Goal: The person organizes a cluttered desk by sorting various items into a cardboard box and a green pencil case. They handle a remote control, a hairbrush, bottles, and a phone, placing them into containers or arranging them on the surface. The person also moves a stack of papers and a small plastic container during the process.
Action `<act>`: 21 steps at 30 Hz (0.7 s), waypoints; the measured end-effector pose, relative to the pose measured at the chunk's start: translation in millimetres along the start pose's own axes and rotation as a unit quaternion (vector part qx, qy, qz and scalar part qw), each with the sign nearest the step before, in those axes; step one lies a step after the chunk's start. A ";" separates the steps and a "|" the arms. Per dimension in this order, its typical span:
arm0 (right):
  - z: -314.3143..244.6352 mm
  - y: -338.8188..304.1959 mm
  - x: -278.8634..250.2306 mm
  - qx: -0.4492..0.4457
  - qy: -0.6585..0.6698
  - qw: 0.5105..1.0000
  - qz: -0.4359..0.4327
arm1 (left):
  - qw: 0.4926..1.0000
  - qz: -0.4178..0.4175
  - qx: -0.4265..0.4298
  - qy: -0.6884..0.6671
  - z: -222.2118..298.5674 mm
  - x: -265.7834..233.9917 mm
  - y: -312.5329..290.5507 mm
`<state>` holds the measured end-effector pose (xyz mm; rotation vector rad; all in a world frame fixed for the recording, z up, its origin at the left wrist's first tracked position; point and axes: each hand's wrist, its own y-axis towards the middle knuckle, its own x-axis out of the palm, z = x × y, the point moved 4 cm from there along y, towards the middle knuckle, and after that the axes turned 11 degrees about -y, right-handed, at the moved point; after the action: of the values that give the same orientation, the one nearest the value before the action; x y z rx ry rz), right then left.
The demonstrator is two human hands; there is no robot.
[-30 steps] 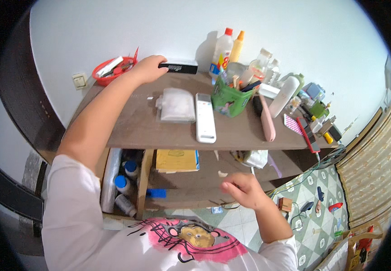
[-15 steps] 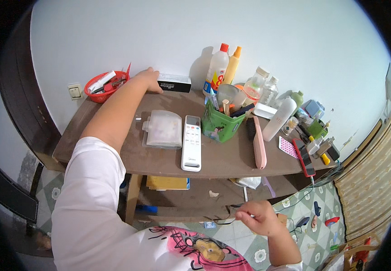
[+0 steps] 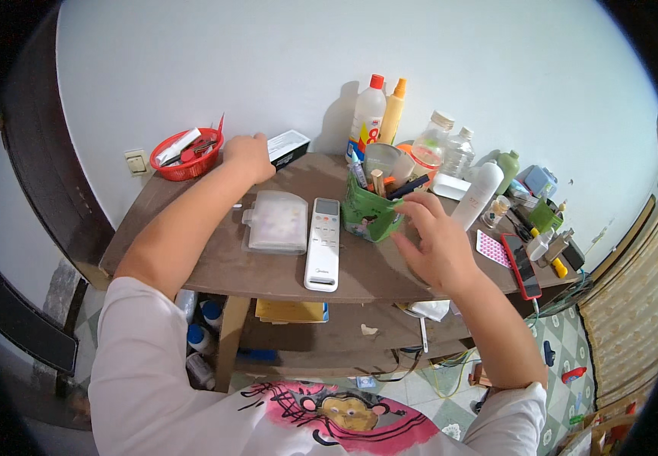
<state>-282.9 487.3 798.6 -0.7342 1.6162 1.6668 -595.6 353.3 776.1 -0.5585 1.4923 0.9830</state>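
At the back of the brown desk, my left hand (image 3: 248,158) is closed on the left end of a long black box with a white top (image 3: 288,147). The box sits at a slant, and some of my fingertips are hidden. My right hand (image 3: 437,247) has its thumb and fingers apart, at the right side of a green pen holder (image 3: 368,215). Whether the fingers touch the holder I cannot tell. Tubes and pens stand in it. Left of the holder lie a white remote control (image 3: 323,245) and a frosted plastic case (image 3: 277,222).
A red basket (image 3: 184,169) of small items stands at the back left. Behind the holder are a red-capped bottle (image 3: 367,114), a yellow bottle (image 3: 393,112) and clear jars. On the right lie a white spray bottle (image 3: 479,195), a red phone (image 3: 522,266) and cables.
My right hand has risen from below the desk edge to the green pen holder. The box has turned from lying along the wall to a slant, with my left hand on it.
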 end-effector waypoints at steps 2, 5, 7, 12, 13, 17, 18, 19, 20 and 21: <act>4.9 8.4 13.4 -0.015 -0.026 0.999 -0.030 | 0.999 0.036 -0.018 -0.012 -2.4 -2.0 -18.1; 9.8 21.9 25.2 -0.002 -0.030 0.996 -0.080 | 0.997 0.051 -0.049 0.010 -19.0 -3.1 -26.5; 13.7 27.8 32.2 0.020 -0.002 0.994 -0.103 | 0.996 0.057 -0.074 -0.006 -33.9 -1.9 -31.8; 20.7 40.7 38.9 0.037 -0.047 0.987 -0.148 | 0.997 0.072 0.040 0.012 -30.0 -16.7 -65.6; 23.2 42.1 38.7 0.042 -0.035 0.988 -0.145 | 0.993 0.091 0.079 0.020 -28.2 -16.6 -68.9; 9.1 56.1 27.5 0.036 0.005 0.993 -0.114 | 0.984 0.137 0.115 -0.017 -58.1 0.2 -64.7; 5.3 60.4 24.5 0.035 0.010 0.994 -0.100 | 0.984 0.136 0.109 -0.026 -63.9 1.4 -63.0; 2.9 67.5 24.1 -0.003 -0.003 0.999 -0.048 | 0.985 0.136 0.103 -0.036 -68.7 0.8 -62.8; 0.5 75.6 21.6 0.002 -0.005 0.999 -0.033 | 0.984 0.136 0.102 -0.048 -68.4 0.9 -62.0; -4.7 86.0 18.2 0.008 -0.006 1.000 -0.016 | 0.986 0.134 0.097 -0.039 -67.0 1.1 -61.7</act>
<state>-362.7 485.6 835.8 -0.7371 1.5990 1.6304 -583.3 265.5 755.1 -0.1804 1.5979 1.0378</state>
